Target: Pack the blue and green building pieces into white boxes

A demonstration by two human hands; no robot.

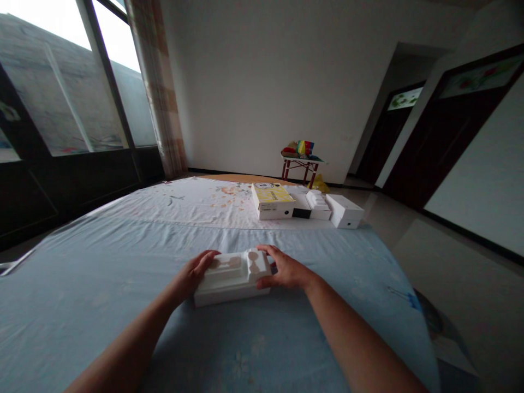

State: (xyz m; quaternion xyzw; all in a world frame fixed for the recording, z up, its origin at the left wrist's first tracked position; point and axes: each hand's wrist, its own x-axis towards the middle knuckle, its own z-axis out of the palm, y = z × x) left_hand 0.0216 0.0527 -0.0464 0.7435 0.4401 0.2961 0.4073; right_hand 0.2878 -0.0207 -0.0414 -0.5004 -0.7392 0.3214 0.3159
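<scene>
A white moulded packaging tray with shaped hollows lies on a pale blue bedsheet in front of me. My left hand grips its left end, fingers curled over the edge. My right hand holds its right end, thumb against the side and fingers over the top. Both hands are closed on the tray, which rests flat on the sheet.
Farther back on the sheet stand a yellow-topped box, a white insert with a black part and a white box. A small red-legged table with colourful things stands by the wall. Dark doors are at right, windows at left.
</scene>
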